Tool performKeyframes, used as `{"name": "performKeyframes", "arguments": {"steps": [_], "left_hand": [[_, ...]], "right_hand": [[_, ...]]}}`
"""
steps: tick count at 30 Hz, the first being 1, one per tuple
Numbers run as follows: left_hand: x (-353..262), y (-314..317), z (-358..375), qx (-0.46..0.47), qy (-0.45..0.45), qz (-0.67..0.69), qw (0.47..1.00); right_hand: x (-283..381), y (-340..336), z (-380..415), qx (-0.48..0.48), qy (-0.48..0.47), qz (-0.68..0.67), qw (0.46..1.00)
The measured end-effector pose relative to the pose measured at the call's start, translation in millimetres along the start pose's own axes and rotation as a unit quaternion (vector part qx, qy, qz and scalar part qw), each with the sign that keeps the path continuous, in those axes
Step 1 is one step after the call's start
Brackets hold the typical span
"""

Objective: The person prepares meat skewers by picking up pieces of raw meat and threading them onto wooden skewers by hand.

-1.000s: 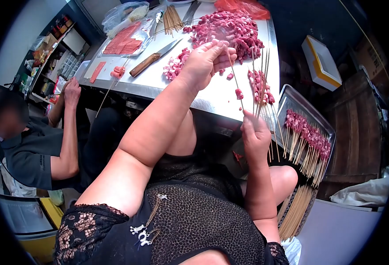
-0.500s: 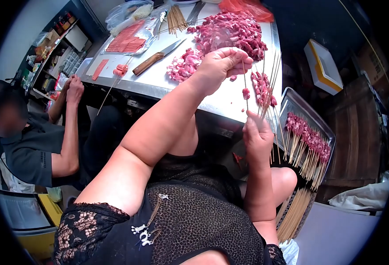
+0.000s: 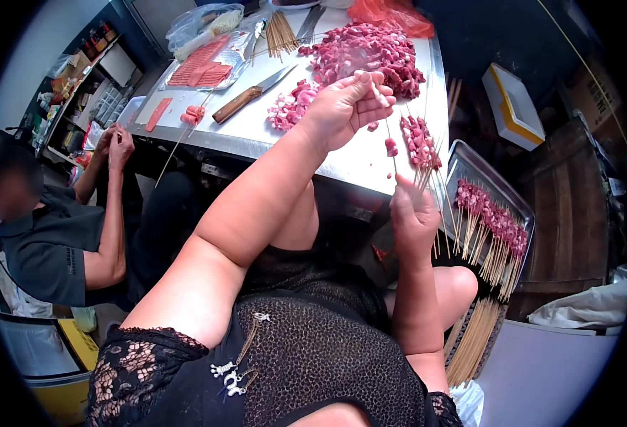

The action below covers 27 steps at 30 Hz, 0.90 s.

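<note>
My left hand [image 3: 349, 107] is closed in a pinch on a small pale piece of meat [image 3: 379, 94] at the tip of a skewer [image 3: 394, 162]. That thin stick runs down to my right hand [image 3: 414, 213], which grips its lower end between thumb and fingers. One red chunk of meat [image 3: 391, 147] is threaded partway along it. Beside it, a bunch of loaded meat skewers [image 3: 418, 146] fans out from the same right hand, their meat ends over the table edge. The large pile of cut meat [image 3: 367, 57] lies just behind my left hand, with a paler heap [image 3: 292, 105] to its left.
A wooden-handled knife [image 3: 246, 99] lies on the metal table [image 3: 221, 139]. Finished skewers [image 3: 491, 213] fill a metal tray [image 3: 530, 213] at the right, above bare sticks [image 3: 475, 341]. A seated person [image 3: 50, 235] works at left, near packed pink slices [image 3: 203, 64].
My left hand's fingers have opened out a little around the skewer tip, and a pale piece now shows between them. The skewer has shifted slightly; the view has moved a little.
</note>
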<state>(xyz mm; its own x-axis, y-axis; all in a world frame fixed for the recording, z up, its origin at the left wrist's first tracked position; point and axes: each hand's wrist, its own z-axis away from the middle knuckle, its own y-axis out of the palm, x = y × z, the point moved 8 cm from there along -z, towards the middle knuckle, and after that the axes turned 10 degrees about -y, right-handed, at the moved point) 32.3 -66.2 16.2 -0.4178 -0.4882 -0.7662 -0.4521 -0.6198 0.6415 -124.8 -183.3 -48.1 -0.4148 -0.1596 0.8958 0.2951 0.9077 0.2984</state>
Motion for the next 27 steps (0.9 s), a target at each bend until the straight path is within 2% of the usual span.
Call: {"name": "performKeyframes", "arguments": {"steps": [5,10,12,17,21,23,27], "left_hand": [[-4.2,-10.7,1.6,-0.015,-0.009,0.05,0.999],[-4.0,1.4,2.5,0.039,-0.036,0.075,0.996],[-6.8,-0.9,2.5,0.002,-0.005,-0.002,1.0],[-4.9,-0.2,4.7,-0.004,-0.005,-0.03,1.0],[-3.7,4.8,5.7,-0.012,-0.003,-0.031,0.999],[-5.1,9.9,8.1,-0.012,0.009,-0.01,1.0],[-7.1,8.3,9.5,-0.023,0.039,0.045,0.998]], "right_hand": [[1.0,-2.3,5.6,0.033,0.018,0.086,0.996],[1.1,-8.1,7.0,0.022,0.017,0.099,0.995],[3.9,-9.9,7.9,0.021,0.014,0.11,0.994],[17.3,-9.3,7.4,0.029,0.019,0.182,0.983],[12.7,-6.9,5.4,0.035,0.015,0.167,0.985],[3.8,-7.1,6.2,0.012,0.003,0.113,0.993],[5.8,1.5,5.4,0.005,-0.029,0.143,0.989]]}}
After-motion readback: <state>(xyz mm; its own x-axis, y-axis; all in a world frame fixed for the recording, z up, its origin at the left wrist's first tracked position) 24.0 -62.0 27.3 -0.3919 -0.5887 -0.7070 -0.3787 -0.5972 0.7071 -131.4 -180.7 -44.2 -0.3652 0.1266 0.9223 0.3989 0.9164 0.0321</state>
